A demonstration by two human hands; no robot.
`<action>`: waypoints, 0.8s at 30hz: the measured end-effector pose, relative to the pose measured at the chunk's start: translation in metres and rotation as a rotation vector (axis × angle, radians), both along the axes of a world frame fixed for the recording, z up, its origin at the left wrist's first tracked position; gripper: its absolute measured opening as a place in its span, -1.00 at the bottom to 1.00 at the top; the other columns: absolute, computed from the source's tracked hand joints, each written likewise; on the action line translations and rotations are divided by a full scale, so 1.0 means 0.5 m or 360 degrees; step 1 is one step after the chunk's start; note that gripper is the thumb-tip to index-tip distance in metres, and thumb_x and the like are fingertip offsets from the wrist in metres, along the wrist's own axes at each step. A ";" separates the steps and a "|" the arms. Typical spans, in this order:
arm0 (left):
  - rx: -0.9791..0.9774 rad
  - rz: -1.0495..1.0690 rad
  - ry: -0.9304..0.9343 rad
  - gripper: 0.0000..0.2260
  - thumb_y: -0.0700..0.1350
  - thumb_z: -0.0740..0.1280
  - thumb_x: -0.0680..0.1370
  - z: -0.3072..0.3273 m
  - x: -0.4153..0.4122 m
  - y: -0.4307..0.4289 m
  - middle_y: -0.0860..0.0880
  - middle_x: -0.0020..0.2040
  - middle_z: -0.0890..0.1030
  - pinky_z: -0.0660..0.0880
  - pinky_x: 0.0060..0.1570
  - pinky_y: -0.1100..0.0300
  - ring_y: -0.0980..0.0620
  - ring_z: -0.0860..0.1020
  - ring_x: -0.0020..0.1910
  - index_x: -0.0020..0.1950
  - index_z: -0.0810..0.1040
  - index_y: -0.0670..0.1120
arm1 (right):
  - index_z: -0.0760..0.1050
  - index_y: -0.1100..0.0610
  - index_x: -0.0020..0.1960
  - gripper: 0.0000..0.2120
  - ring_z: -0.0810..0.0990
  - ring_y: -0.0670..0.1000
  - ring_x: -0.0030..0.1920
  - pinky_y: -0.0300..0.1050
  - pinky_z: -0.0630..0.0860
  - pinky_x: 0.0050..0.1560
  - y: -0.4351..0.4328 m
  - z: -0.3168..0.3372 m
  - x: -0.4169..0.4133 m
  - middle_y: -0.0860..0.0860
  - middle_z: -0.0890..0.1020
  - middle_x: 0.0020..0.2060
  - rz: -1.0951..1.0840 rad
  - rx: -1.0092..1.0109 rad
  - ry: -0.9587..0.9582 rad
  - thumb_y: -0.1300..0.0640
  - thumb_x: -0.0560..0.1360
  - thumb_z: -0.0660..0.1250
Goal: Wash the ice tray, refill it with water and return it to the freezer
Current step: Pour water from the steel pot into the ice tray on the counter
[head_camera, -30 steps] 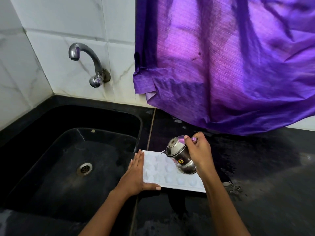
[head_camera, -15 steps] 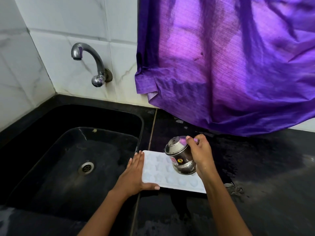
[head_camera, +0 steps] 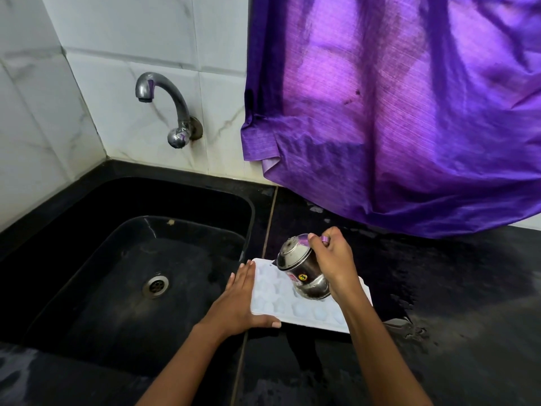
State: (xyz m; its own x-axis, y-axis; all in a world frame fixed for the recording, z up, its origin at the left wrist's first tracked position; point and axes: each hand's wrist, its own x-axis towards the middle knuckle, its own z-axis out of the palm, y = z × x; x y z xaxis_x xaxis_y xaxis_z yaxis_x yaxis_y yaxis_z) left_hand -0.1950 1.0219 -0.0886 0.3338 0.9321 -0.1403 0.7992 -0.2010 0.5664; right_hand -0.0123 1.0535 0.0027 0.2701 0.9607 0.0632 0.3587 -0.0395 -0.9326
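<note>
The white ice tray [head_camera: 295,303] is steadied on the counter [head_camera: 439,332] beside the sink [head_camera: 87,230] by the flat, open left hand [head_camera: 238,303] so that a tipped steel pot [head_camera: 301,271], gripped by the right hand [head_camera: 333,259], can be emptied into its cells.

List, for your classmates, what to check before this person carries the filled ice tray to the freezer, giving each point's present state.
1. Ice tray flat on the counter: ok.
2. Left hand steadying the tray's left end: ok.
3. Steel pot set aside: not ok; right hand holds it tipped over the tray.
4. All cells filled: cannot tell.
5. Tap off: ok, no water visible.
6. Counter dry: not ok, wet patches right of the tray.
</note>
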 end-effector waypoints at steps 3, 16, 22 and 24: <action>-0.0002 0.0001 -0.0015 0.17 0.35 0.39 0.30 -0.001 0.000 -0.001 -0.02 0.54 -0.30 -0.36 0.38 0.22 0.18 -0.39 0.39 0.50 -0.35 -0.13 | 0.21 0.03 -0.34 -0.68 0.29 -0.07 -0.39 -0.16 0.26 -0.36 0.001 0.004 -0.005 -0.05 0.34 -0.41 0.0009 0.0015 -0.0049 0.10 0.49 0.29; 0.0016 0.0052 -0.0061 0.18 0.33 0.42 0.29 -0.005 0.001 -0.001 -0.03 0.55 -0.28 -0.34 0.41 0.21 0.10 -0.30 0.49 0.50 -0.34 -0.14 | 0.21 0.03 -0.34 -0.68 0.27 -0.07 -0.40 -0.18 0.23 -0.38 0.001 0.015 -0.007 -0.06 0.33 -0.42 0.0034 0.0029 -0.0098 0.09 0.49 0.29; 0.0028 0.0063 -0.0079 0.18 0.32 0.43 0.29 -0.008 0.003 0.000 -0.03 0.55 -0.27 -0.33 0.42 0.20 0.10 -0.30 0.49 0.51 -0.33 -0.15 | 0.23 0.08 -0.31 -0.71 0.29 -0.06 -0.33 -0.15 0.27 -0.29 -0.005 0.014 0.000 -0.03 0.34 -0.36 -0.0001 -0.0036 0.0171 0.13 0.50 0.29; 0.0046 0.0062 -0.0093 0.18 0.31 0.43 0.29 -0.009 0.003 -0.001 -0.03 0.55 -0.27 -0.33 0.41 0.21 0.15 -0.33 0.45 0.51 -0.33 -0.14 | 0.24 0.09 -0.28 -0.73 0.31 -0.06 -0.30 -0.16 0.28 -0.30 -0.010 0.014 0.007 -0.01 0.35 -0.34 -0.0026 -0.0074 0.0320 0.14 0.50 0.29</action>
